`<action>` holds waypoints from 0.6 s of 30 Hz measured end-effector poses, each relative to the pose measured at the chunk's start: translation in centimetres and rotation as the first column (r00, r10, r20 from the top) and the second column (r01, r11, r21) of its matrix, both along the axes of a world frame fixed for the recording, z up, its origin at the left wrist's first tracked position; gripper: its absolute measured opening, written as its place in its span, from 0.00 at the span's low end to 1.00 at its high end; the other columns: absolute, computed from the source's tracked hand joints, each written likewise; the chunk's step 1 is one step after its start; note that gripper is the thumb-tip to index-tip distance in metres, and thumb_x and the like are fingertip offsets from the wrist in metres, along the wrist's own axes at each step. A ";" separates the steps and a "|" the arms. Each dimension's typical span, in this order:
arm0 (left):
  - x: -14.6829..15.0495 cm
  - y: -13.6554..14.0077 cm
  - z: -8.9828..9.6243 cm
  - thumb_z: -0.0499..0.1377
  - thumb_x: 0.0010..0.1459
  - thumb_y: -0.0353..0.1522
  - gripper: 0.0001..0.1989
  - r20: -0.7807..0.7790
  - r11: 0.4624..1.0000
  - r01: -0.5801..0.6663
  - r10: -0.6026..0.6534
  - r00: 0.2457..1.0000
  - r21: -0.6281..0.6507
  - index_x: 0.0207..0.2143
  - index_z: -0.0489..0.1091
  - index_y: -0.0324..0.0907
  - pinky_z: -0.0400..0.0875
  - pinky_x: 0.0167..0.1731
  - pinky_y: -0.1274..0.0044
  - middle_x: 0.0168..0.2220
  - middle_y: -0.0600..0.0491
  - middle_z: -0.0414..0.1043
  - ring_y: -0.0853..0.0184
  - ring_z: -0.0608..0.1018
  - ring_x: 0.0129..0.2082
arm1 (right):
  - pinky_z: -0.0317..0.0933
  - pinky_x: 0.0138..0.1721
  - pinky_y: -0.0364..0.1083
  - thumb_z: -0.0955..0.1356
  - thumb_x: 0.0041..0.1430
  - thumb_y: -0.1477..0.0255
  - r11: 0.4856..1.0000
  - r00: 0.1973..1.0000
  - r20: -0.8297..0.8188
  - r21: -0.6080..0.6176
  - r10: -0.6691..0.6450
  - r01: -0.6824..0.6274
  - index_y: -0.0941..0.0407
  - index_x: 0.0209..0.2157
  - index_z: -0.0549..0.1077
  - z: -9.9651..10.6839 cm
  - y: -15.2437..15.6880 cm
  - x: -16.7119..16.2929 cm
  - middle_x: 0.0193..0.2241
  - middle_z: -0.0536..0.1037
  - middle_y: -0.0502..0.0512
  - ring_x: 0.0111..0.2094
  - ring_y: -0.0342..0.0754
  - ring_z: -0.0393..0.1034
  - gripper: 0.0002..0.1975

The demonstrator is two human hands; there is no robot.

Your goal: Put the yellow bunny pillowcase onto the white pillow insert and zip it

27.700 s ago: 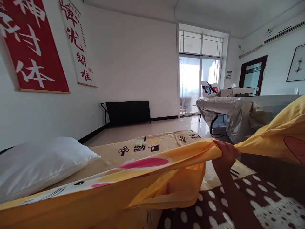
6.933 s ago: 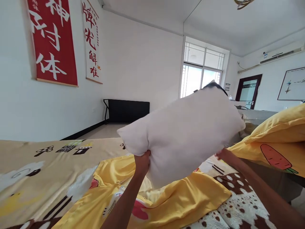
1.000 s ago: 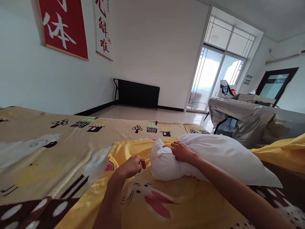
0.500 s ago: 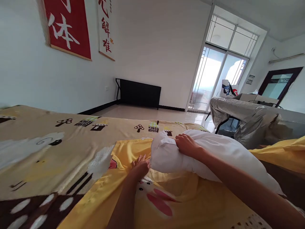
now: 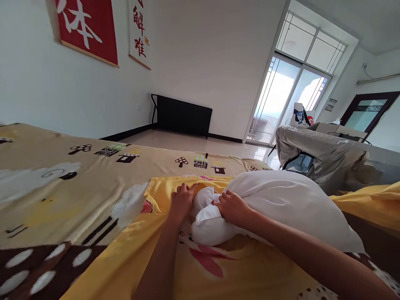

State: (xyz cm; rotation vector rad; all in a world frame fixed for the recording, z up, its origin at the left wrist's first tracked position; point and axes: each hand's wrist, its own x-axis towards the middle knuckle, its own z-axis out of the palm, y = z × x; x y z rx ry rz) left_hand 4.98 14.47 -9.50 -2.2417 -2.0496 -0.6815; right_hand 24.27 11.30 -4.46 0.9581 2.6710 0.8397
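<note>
A plump white pillow [image 5: 287, 200] lies across the yellow pillowcase [image 5: 162, 191], which has a rabbit printed on it. My right hand [image 5: 233, 207] is closed around the pillow's near end, bunching the fabric so one corner bulges toward me. Just left of that end, my left hand [image 5: 182, 203] grips the pillowcase edge, with its fingers bent over the lifted cloth. The pillow's tip rests beside this raised edge. My left fingertips are partly hidden by the cloth.
Under everything spreads a beige patterned blanket [image 5: 103, 175]. A folded black table [image 5: 184, 114] leans by the far wall. At right stand a plastic-covered piece of furniture [image 5: 325, 150] and more yellow fabric [image 5: 371, 200]. Glass sliding doors [image 5: 287, 96] are behind.
My right hand has moved down and a little left, squeezing the pillow's end into a bunch. My left hand has moved up and lifted the pillowcase edge. The view tilted slightly down.
</note>
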 end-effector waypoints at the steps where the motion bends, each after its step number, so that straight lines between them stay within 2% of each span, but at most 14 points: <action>1: 0.0 -0.1 0.3 0.42 0.61 0.28 0.25 -0.003 1.000 0.017 -0.017 1.000 0.002 0.59 0.60 0.48 0.61 0.46 0.67 0.46 0.43 0.62 0.59 0.66 0.47 | 0.60 0.40 0.51 0.58 0.64 0.74 1.000 1.000 0.007 -0.008 0.004 -0.004 0.63 0.48 0.70 0.0 0.0 -0.2 0.36 0.76 0.64 0.39 0.54 0.70 0.16; 5: 0.2 -0.4 1.4 0.43 0.61 0.28 0.24 -0.018 0.996 0.089 -0.089 0.996 -0.002 0.59 0.60 0.46 0.63 0.42 0.73 0.41 0.46 0.65 0.63 0.71 0.42 | 0.60 0.41 0.50 0.59 0.63 0.75 0.997 0.999 0.044 -0.077 -0.014 0.018 0.62 0.42 0.73 0.9 0.2 -1.1 0.37 0.77 0.64 0.40 0.53 0.71 0.14; 8: 0.9 -0.7 2.5 0.45 0.60 0.29 0.23 -0.045 0.991 0.133 -0.132 0.990 0.009 0.57 0.64 0.46 0.63 0.41 0.72 0.40 0.46 0.66 0.61 0.72 0.41 | 0.60 0.43 0.50 0.59 0.62 0.76 0.988 0.998 0.050 -0.144 -0.049 0.055 0.61 0.40 0.75 1.7 0.8 -1.5 0.38 0.78 0.64 0.42 0.52 0.71 0.14; 12: 1.9 -1.3 4.1 0.48 0.59 0.30 0.19 -0.083 0.976 0.219 -0.219 0.972 -0.004 0.49 0.71 0.45 0.63 0.41 0.72 0.38 0.47 0.67 0.61 0.72 0.41 | 0.61 0.45 0.49 0.60 0.62 0.75 0.980 0.995 0.017 -0.172 -0.098 0.099 0.62 0.42 0.75 2.0 2.9 -1.6 0.41 0.77 0.64 0.44 0.53 0.71 0.15; 14: 2.1 -1.8 4.8 0.47 0.60 0.29 0.19 -0.069 0.969 0.248 -0.246 0.967 0.018 0.50 0.70 0.46 0.63 0.42 0.75 0.40 0.48 0.68 0.64 0.72 0.41 | 0.60 0.47 0.49 0.60 0.62 0.74 0.977 0.991 -0.014 -0.174 -0.131 0.126 0.62 0.44 0.74 1.9 4.3 -1.6 0.43 0.76 0.64 0.46 0.53 0.70 0.15; 16: 2.2 -2.4 5.3 0.46 0.59 0.27 0.23 -0.054 0.979 0.185 -0.181 0.982 0.080 0.56 0.63 0.44 0.63 0.44 0.75 0.44 0.48 0.68 0.63 0.72 0.43 | 0.60 0.48 0.49 0.62 0.60 0.75 0.971 0.985 -0.042 -0.180 -0.170 0.160 0.63 0.44 0.74 2.0 5.5 -1.7 0.43 0.76 0.65 0.47 0.53 0.69 0.14; 18: 2.2 -3.0 5.5 0.44 0.59 0.26 0.26 -0.071 0.991 0.039 -0.030 0.997 0.127 0.61 0.55 0.40 0.62 0.46 0.71 0.48 0.45 0.68 0.60 0.71 0.46 | 0.61 0.47 0.48 0.62 0.59 0.76 0.962 0.975 -0.069 -0.189 -0.212 0.196 0.64 0.43 0.75 2.0 6.4 -1.8 0.43 0.76 0.67 0.47 0.53 0.70 0.14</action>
